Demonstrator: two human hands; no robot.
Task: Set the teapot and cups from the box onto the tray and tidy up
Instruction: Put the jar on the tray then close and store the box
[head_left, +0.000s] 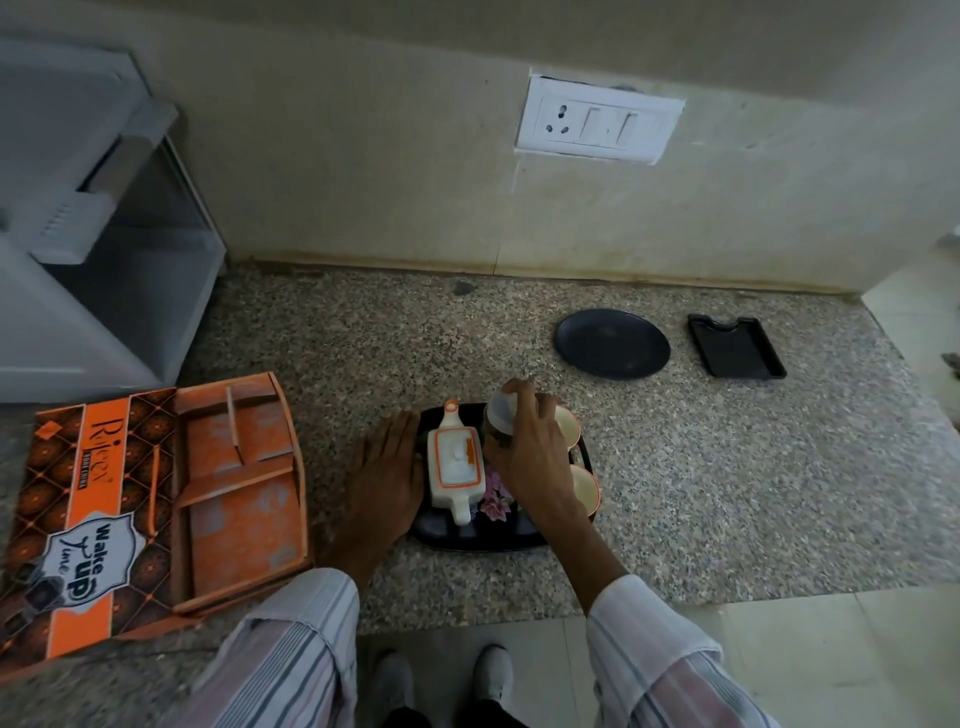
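I stand at a speckled granite counter (675, 467) that fills the middle of the frame, with a beige wall (363, 156) behind it and a white switch plate (598, 118) at upper centre. My right hand (524, 441) is closed around a small jar with a pale lid (501, 415), held over the black tray (478, 535) at lower centre. My left hand (389, 467) lies flat with fingers straight, gripping nothing, against the tray's left edge. The white and orange teapot (456, 467) sits on the tray, and two cups (569, 426) stand along its right side. The open orange box (156, 493) lies at lower left. A dark round plate (612, 343) and a small black rectangular dish (735, 345) rest at centre right, apart from each other. A grey appliance (93, 234) occupies the upper left. Pale floor tiles (779, 623) and my shoes (493, 670) show at the bottom.
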